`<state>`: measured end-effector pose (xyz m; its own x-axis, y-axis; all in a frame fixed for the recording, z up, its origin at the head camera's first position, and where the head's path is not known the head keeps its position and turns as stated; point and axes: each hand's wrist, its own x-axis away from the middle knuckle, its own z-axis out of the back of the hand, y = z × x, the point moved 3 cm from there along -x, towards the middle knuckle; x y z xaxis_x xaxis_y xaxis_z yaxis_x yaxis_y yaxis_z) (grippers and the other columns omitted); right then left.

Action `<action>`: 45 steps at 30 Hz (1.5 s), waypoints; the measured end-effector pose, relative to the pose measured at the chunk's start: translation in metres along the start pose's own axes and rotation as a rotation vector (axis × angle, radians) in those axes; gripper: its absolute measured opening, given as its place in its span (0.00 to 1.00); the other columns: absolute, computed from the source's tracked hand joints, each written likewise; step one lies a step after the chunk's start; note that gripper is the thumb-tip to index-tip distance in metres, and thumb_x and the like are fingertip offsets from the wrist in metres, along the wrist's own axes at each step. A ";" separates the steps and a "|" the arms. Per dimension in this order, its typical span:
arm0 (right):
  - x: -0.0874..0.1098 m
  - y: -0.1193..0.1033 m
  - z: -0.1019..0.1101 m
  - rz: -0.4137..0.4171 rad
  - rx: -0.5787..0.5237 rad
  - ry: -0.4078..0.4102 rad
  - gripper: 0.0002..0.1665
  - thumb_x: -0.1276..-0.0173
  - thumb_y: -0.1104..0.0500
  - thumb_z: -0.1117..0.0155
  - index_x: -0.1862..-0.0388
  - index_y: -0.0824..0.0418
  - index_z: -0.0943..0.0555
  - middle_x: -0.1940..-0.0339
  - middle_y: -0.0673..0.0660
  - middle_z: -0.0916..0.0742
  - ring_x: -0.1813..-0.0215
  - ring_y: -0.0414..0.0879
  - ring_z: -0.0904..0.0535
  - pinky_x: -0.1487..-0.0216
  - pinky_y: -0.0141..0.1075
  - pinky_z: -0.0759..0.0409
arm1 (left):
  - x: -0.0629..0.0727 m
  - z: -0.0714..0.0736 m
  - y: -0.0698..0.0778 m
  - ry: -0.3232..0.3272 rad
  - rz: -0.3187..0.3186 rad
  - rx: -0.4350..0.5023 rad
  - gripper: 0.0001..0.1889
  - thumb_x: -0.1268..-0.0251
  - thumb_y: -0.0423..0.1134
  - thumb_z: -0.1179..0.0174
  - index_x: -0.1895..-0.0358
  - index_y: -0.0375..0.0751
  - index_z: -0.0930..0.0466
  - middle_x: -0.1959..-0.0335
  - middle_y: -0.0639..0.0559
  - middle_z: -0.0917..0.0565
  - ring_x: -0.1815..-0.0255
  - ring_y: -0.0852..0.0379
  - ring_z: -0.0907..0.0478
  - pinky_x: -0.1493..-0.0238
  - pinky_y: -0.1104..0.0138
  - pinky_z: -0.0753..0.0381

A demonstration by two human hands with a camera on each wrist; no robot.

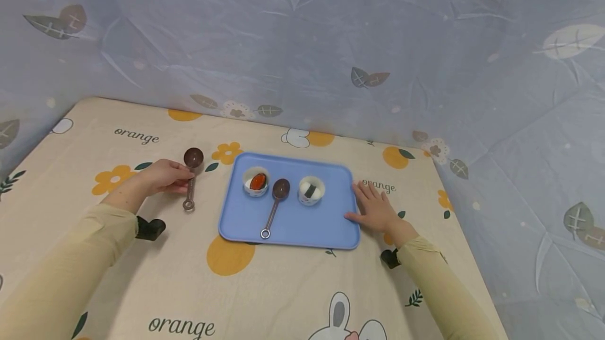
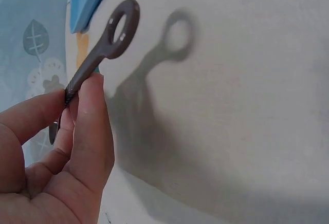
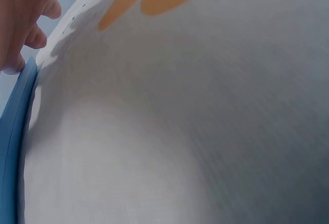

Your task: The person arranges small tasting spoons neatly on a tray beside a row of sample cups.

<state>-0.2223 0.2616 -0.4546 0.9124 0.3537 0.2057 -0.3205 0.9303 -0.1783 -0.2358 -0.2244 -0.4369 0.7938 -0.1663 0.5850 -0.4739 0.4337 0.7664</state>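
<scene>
Head view: left hand (image 1: pixel 165 176) out to the left of the blue tray (image 1: pixel 331 224), well apart from it. Thumb and fingers pinch a brown spoon (image 1: pixel 193 158) by the upper handle. Spoon sits at my fingertips, on the side toward the tray: round bowl just beyond the fingers, pointing away from me; handle running back toward me, ending in a ring. Handle slightly aslant.

Left wrist view agrees: thumb on one side of the handle, fingers on the other, ring sticking out past the grip. Ring's shadow falls on the patterned cloth (image 1: pixel 283 292) apart from the ring itself, so that end is lifted. Whether the bowl touches the cloth, I cannot tell.

Right hand (image 1: pixel 375 207) at the tray's right edge, fingers spread and nearly straight, holding nothing. Fingertips touch the rim; right wrist view shows one fingertip against it.

On the tray, between my hands: a second spoon (image 1: pixel 281 189), bowl away from me, ring end near the front rim. It lies between two white cups. Left cup (image 1: pixel 255 193) has a red-orange piece (image 1: pixel 258 181) in it; right cup (image 1: pixel 308 202) has a white piece with a dark strip (image 1: pixel 310 191).
</scene>
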 end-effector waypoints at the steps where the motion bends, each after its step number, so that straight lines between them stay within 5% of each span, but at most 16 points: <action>1: 0.000 0.000 0.000 0.001 0.000 0.001 0.51 0.37 0.35 0.44 0.25 0.58 0.51 0.24 0.63 0.45 0.24 0.64 0.56 0.29 0.66 0.56 | 0.001 0.000 0.001 -0.007 -0.008 0.002 0.17 0.29 0.36 0.53 0.46 0.25 0.36 0.71 0.55 0.24 0.72 0.66 0.23 0.63 0.75 0.17; 22: 0.000 0.003 -0.004 0.002 0.014 0.003 0.52 0.37 0.34 0.45 0.25 0.57 0.52 0.24 0.61 0.46 0.24 0.62 0.56 0.28 0.65 0.57 | 0.010 -0.014 0.025 -0.067 -0.067 0.047 0.19 0.29 0.35 0.53 0.43 0.23 0.38 0.69 0.55 0.23 0.71 0.68 0.23 0.61 0.75 0.17; 45: -0.002 0.005 -0.006 0.032 0.024 0.009 0.51 0.37 0.34 0.46 0.25 0.58 0.52 0.23 0.59 0.46 0.24 0.62 0.56 0.29 0.65 0.57 | 0.013 -0.046 0.066 -0.126 -0.154 0.085 0.21 0.29 0.34 0.53 0.41 0.21 0.40 0.69 0.55 0.22 0.70 0.68 0.22 0.55 0.71 0.17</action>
<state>-0.2242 0.2648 -0.4616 0.9038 0.3829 0.1912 -0.3559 0.9205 -0.1611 -0.2393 -0.1574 -0.3906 0.8081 -0.3364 0.4836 -0.3851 0.3195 0.8658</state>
